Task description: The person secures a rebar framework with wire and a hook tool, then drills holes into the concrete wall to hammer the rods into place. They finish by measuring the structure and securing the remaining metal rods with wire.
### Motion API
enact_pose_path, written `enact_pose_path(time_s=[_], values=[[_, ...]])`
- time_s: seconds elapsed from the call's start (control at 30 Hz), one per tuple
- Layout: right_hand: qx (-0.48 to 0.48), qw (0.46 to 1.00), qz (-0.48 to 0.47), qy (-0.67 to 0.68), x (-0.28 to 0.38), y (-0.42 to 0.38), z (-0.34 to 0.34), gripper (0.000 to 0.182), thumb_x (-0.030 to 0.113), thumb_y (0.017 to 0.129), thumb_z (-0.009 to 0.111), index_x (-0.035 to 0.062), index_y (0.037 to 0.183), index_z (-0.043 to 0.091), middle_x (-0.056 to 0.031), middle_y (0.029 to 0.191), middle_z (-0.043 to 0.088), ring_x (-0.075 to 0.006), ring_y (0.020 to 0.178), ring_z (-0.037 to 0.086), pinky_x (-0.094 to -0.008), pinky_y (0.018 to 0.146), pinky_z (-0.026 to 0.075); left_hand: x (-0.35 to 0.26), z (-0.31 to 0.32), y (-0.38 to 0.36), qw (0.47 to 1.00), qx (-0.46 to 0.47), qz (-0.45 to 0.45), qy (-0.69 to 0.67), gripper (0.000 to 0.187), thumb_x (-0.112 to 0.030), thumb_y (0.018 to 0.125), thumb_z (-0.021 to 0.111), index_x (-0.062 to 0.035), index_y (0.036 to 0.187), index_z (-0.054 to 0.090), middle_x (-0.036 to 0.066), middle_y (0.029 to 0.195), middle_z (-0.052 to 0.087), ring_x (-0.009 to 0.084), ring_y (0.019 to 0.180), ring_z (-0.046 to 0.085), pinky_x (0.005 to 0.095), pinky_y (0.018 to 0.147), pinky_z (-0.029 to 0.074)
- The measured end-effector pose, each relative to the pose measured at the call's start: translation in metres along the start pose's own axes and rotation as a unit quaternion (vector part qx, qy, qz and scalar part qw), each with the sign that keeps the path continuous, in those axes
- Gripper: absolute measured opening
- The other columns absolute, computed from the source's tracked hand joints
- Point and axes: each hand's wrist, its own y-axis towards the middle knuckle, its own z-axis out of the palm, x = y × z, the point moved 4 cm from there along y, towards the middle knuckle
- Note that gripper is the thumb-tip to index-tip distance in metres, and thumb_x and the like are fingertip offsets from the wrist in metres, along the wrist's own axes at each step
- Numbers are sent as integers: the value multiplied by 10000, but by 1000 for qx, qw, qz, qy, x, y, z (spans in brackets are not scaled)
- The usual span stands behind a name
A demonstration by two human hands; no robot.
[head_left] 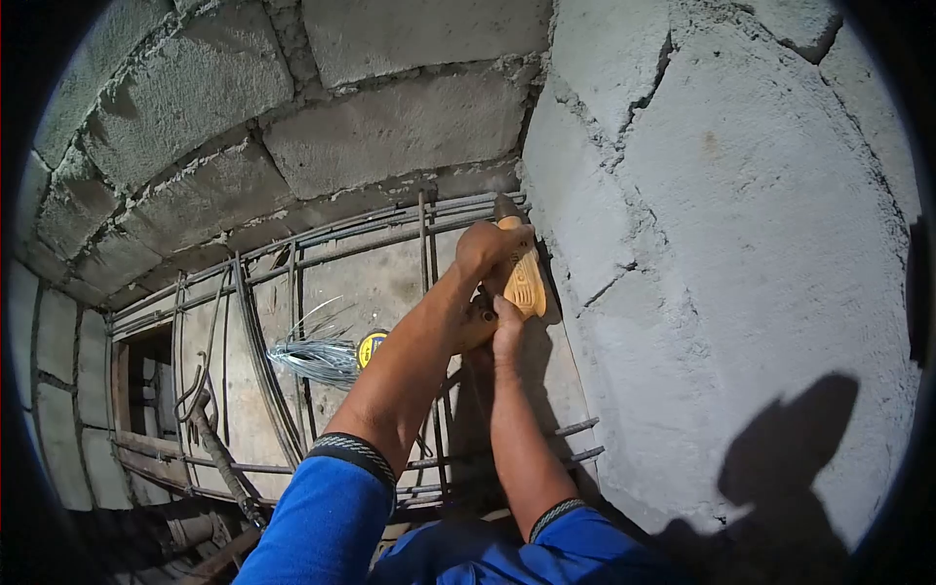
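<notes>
A yellow power drill [526,283] points away from me, its dark nose at the far bars in the corner by the right wall. My left hand [486,249] is closed round the front of its body. Lower down, my right hand [508,330] grips the drill near its handle, though most of those fingers are hidden. Beside my left forearm lies a bundle of thin tie wire [317,361], partly covered by the arm. A round yellow-and-black tape measure [370,347] rests at its right end.
Steel rebar [263,361] crosses the pale board [366,283] in a grid. A concrete block wall [400,127] stands at the back, a rough plastered wall [721,322] at the right. At left, a framed opening [151,385] and a dark bar [219,448] sit near the edge.
</notes>
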Motion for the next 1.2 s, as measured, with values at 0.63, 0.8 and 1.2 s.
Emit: enact_pose_path(time_s=[0.63,0.8,1.2], values=[[39,999,4,-28,10,-11,13,305,268,902,592,65,1130,583,-85,960,621,-240,845,632,-386,765,543,3,-1,-9,993,42,14,-114,660,-576,745,763,58,923,717,169,871,708,228,708,679,339,607,526],[52,997,30,-42,-3,-1,12,414,367,960,481,58,1227,547,-135,1107,617,-292,984,630,-464,861,541,-1,0,-22,996,82,9,-47,559,-498,795,765,26,987,723,122,931,717,235,809,677,378,694,527],[3,999,45,8,6,-1,1,517,430,977,445,39,1309,510,-159,1207,594,-313,1046,611,-477,908,526,13,25,5,997,8,49,-51,529,-386,795,748,79,1039,690,194,1010,718,288,908,717,375,766,547]])
